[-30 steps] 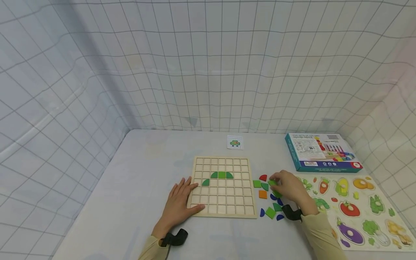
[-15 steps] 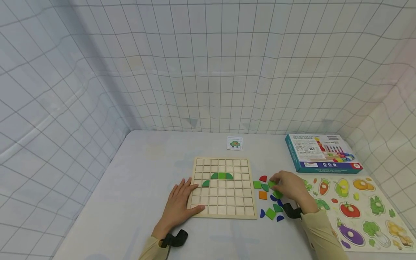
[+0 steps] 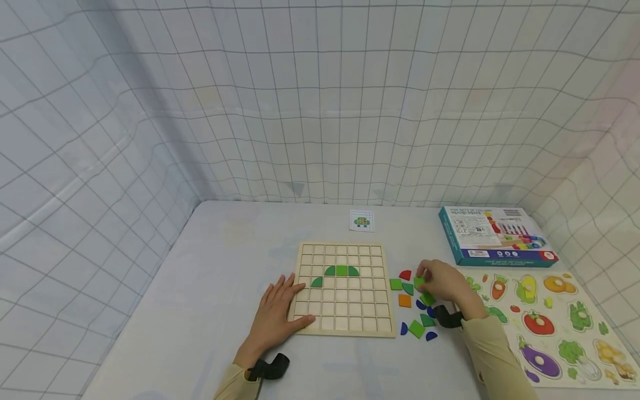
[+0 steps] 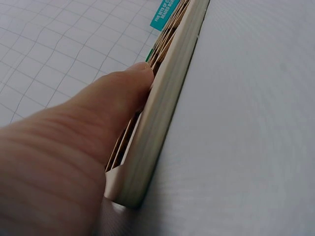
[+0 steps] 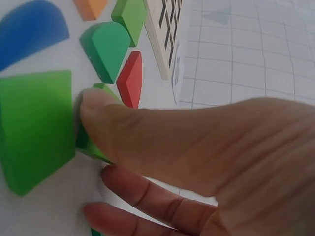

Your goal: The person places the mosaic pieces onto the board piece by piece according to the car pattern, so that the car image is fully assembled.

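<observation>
In the head view my left hand [image 3: 274,312] rests with spread fingers on the left edge of a wooden grid board [image 3: 327,322]. In the left wrist view its thumb [image 4: 123,88] lies over the board's raised rim [image 4: 157,113]. A green square tile [image 3: 341,270] and several dark green quarter-circle tiles [image 3: 317,282] sit in the board's cells. To the board's right, my right hand [image 3: 445,282] pinches a light green square tile [image 5: 88,142] between thumb and fingers, low over the loose tiles. The thumb partly covers that tile.
Around the right hand lie loose tiles: red [image 3: 405,275], orange [image 3: 405,300], blue [image 3: 431,336] and green [image 3: 416,329]. A small pattern card [image 3: 361,221] lies behind the board. Farther right are a boxed toy set [image 3: 500,236] and a vegetable picture board [image 3: 555,344].
The right hand has shifted slightly, its wrist moving a little to the left, with the fingers at the same green tile. The left hand has stayed in place.
</observation>
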Tool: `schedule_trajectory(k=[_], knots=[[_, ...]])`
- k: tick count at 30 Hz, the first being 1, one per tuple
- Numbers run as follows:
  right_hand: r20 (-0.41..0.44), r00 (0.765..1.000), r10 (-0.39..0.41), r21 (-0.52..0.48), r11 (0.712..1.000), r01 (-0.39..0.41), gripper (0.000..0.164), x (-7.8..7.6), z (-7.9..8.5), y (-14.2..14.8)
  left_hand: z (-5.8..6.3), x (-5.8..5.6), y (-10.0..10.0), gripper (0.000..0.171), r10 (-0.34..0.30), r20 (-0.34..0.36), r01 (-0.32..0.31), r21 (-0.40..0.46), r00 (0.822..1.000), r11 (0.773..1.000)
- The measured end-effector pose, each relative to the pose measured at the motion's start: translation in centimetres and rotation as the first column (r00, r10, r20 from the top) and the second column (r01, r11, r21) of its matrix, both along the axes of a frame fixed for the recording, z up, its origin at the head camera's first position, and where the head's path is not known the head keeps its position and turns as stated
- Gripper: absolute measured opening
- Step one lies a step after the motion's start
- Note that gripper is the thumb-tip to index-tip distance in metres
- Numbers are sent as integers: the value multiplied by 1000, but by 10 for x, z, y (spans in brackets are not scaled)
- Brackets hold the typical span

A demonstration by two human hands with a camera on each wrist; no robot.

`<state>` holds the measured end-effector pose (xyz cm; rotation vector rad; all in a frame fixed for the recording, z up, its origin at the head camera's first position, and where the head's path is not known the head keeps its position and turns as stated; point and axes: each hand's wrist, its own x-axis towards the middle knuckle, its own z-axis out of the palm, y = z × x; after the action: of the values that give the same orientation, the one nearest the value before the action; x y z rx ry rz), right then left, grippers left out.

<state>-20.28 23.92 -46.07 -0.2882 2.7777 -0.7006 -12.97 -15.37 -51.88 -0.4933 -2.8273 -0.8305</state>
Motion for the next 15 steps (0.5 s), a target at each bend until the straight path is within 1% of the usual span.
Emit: schedule_trajectory(k=[2, 5, 10, 15], knots=[[-1, 1000, -21, -18, 1000, 21, 19, 0, -2, 0, 0, 0, 0, 78, 0, 16, 0, -2, 1000, 1000], [-31, 999, -41, -33, 999, 40, 20, 3, -5, 1, 1, 0, 0, 78, -1, 34, 1, -1, 999, 1000], [-88, 994, -72, -68, 996, 66, 20, 8, -8, -1, 0, 1, -1, 79, -2, 37, 2, -5, 999, 1000], [-89, 991, -104, -101, 990, 95, 18, 15, -6, -4, 1, 0, -1, 80, 1, 40, 0, -12, 999, 1000]])
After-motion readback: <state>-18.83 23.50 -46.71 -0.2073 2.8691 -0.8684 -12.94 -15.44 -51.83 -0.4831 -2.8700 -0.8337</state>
